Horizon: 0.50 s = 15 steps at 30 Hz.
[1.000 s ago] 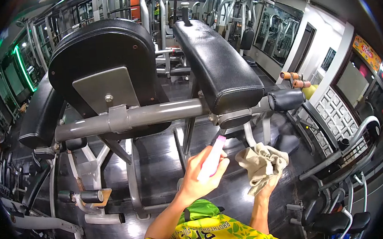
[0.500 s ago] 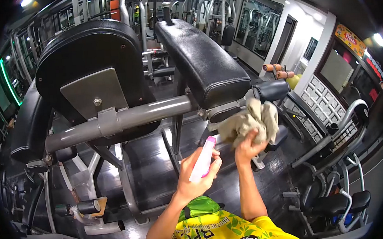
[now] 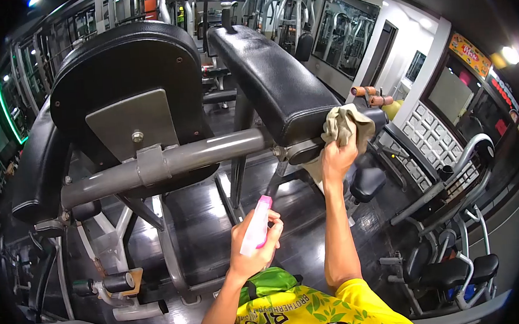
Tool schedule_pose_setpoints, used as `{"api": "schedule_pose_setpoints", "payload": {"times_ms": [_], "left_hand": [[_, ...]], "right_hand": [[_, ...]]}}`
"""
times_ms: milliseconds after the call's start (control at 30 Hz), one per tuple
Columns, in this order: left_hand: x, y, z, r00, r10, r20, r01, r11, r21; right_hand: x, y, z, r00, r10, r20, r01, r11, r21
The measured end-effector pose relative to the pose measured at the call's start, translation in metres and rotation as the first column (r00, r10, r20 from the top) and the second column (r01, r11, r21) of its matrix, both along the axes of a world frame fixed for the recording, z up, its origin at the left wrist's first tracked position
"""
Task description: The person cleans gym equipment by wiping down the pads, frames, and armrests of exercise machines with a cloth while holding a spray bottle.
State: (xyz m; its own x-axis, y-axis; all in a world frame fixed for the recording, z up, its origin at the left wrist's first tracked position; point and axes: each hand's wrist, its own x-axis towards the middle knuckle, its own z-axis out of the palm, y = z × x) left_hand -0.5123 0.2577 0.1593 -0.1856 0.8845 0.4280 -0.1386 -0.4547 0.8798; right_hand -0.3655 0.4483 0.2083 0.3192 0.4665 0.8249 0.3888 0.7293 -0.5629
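My left hand [image 3: 254, 245] is wrapped around a small white and pink spray bottle [image 3: 256, 226], its pink end pointing up and away from me. It is held in front of my body, below the machine's grey metal tube. In my right hand [image 3: 338, 162] is a crumpled beige cloth [image 3: 350, 125]. The cloth lies against the near right end of a long black padded bench [image 3: 278, 83], and part of it hangs below my fingers. Whether it touches the neighbouring black roller pad [image 3: 377, 117] I cannot tell.
A large round-topped black backrest [image 3: 126, 75] stands to the left, joined by a thick grey tube [image 3: 205, 152]. Metal legs reach down to the dark floor [image 3: 218, 259]. More gym machines stand at lower left and right, including a black seat [image 3: 450, 275]. Mirrors line the back.
My right hand has moved up and forward, bringing the cloth against the bench pad's end. My left hand, with the spray bottle, has shifted slightly left and down.
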Motion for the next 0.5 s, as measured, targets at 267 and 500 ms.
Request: {"api": "schedule_pose_setpoints", "payload": {"times_ms": [267, 500], "left_hand": [[-0.007, -0.005, -0.003, 1.0, 0.002, 0.002, -0.002, 1.0, 0.022], [-0.014, -0.019, -0.008, 0.999, 0.034, 0.023, -0.034, 0.999, 0.0]], "right_hand": [[-0.006, -0.048, -0.037, 0.798, -0.06, 0.599, 0.1, 0.994, -0.034], [-0.016, -0.04, -0.043, 0.992, -0.026, 0.124, 0.035, 0.997, -0.07]]}}
